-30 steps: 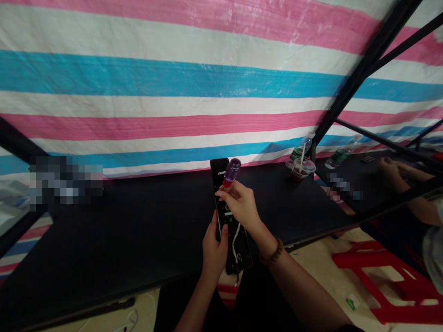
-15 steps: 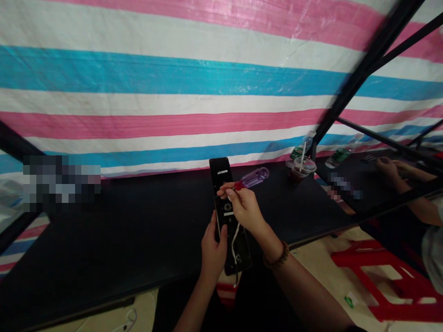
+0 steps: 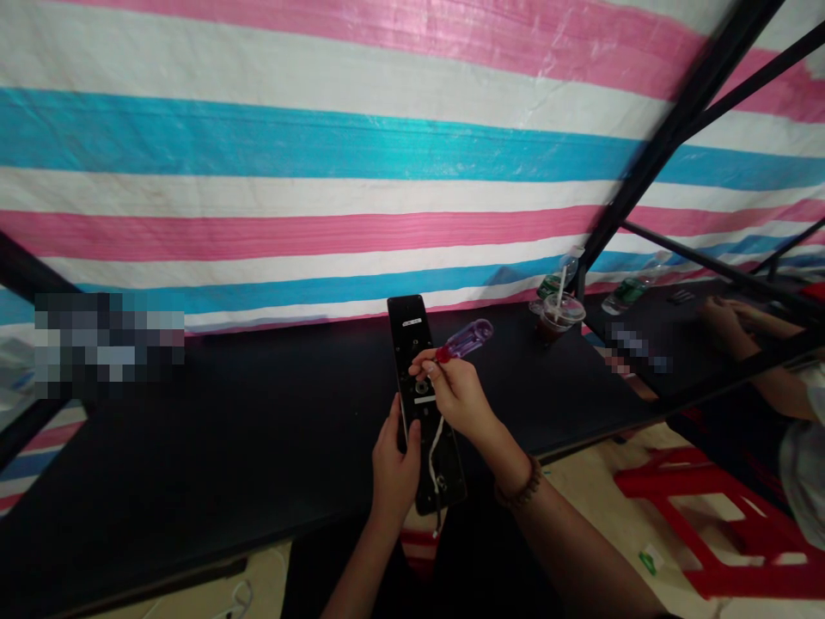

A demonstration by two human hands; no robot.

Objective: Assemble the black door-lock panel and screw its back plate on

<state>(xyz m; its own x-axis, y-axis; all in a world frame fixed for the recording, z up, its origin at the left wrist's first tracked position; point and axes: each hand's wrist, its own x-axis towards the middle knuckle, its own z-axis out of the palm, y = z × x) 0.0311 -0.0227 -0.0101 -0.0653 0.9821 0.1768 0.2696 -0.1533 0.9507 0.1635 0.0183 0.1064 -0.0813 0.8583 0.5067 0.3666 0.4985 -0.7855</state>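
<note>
Purple, clear-handled screwdriver with a red collar (image 3: 469, 339) had swung from near upright, one second earlier, to a slant with its butt toward the right. Right hand (image 3: 461, 395), wearing a brown beaded bracelet (image 3: 525, 486), grasped it near the collar, above the middle of a long, black, flat rectangular panel (image 3: 406, 322). Left hand (image 3: 394, 468) gripped the panel's left edge. Panel lay lengthwise across the near edge of the black tabletop (image 3: 258, 413), lower end overhanging.

Status: panel appeared whole, with round fittings and white labels on the exposed face; a thin white cable (image 3: 434, 447) ran down its lower part, end dangling free. Work judged under way, unfinished. Tip hidden by fingers; contact with a screw could not be confirmed, nor screws done or left counted. Lidded clear plastic cup with a straw (image 3: 560, 314) stood to the right, well apart.
</note>
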